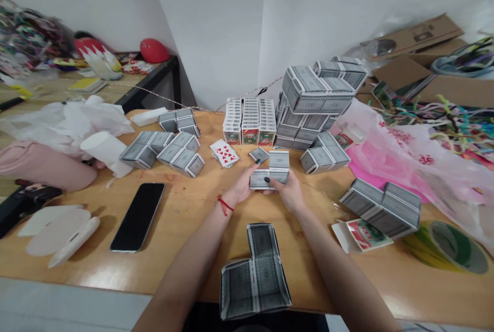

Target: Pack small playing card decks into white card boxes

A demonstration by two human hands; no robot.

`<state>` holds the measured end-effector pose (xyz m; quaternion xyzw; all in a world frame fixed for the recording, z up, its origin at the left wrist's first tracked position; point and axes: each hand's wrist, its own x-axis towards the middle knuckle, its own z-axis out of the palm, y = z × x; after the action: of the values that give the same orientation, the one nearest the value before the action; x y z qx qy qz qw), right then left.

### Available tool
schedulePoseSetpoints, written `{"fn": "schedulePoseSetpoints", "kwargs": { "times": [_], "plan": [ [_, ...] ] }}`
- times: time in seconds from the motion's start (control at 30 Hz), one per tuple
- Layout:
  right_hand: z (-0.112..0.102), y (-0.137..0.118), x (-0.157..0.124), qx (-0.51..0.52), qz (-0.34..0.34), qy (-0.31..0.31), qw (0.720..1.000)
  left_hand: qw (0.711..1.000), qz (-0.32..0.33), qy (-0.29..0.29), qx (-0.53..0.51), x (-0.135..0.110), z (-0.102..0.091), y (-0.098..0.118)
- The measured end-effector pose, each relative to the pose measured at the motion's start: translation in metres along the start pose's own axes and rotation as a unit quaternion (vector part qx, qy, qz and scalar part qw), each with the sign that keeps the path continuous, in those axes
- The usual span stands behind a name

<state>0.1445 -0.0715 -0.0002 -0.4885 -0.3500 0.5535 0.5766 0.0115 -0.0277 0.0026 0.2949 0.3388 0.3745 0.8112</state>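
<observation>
Between my two hands is an L-shaped piece made of grey-backed playing cards (278, 161), just above the wooden table. My left hand (244, 184) grips its left end, with a red string bracelet at the wrist. Fingers of my right hand (287, 188) are closed round its right side, thumb on the front. Behind it lies a small stack of face-down cards (259, 154). To the left, loose cards (224, 154) lie face up, a heart card on top. A larger L-shaped card block (257, 273) stands close to me, between my forearms.
Rows of boxed card decks (250, 121) stand at the back beside a tall pile of card blocks (316, 100). More card blocks (181, 154) and a phone (138, 217) lie left. At right are a tape roll (447, 247), an opened card box (365, 234) and pink plastic (420, 152).
</observation>
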Motion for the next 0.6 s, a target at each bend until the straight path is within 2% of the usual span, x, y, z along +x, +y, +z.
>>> {"fn": "schedulePoseSetpoints", "kwargs": {
  "times": [0.07,0.1,0.3,0.43,0.6],
  "plan": [
    [-0.003,-0.002,0.002,0.002,-0.004,0.009,1.000,0.999,-0.034,-0.042,0.003,-0.001,-0.006,0.004],
    [-0.005,-0.003,0.002,0.004,-0.006,0.016,1.000,0.998,-0.031,-0.044,0.013,-0.002,-0.009,0.006],
    [-0.014,-0.005,0.006,-0.008,-0.015,0.042,0.999,0.993,0.032,-0.048,0.105,-0.007,-0.014,0.006],
    [-0.015,0.000,0.007,-0.038,-0.031,0.059,0.997,0.974,0.085,-0.005,0.209,-0.005,-0.011,-0.002],
    [-0.012,0.001,0.003,-0.102,-0.084,0.106,0.986,0.925,0.175,0.074,0.329,-0.003,-0.011,-0.010]
  ]
}}
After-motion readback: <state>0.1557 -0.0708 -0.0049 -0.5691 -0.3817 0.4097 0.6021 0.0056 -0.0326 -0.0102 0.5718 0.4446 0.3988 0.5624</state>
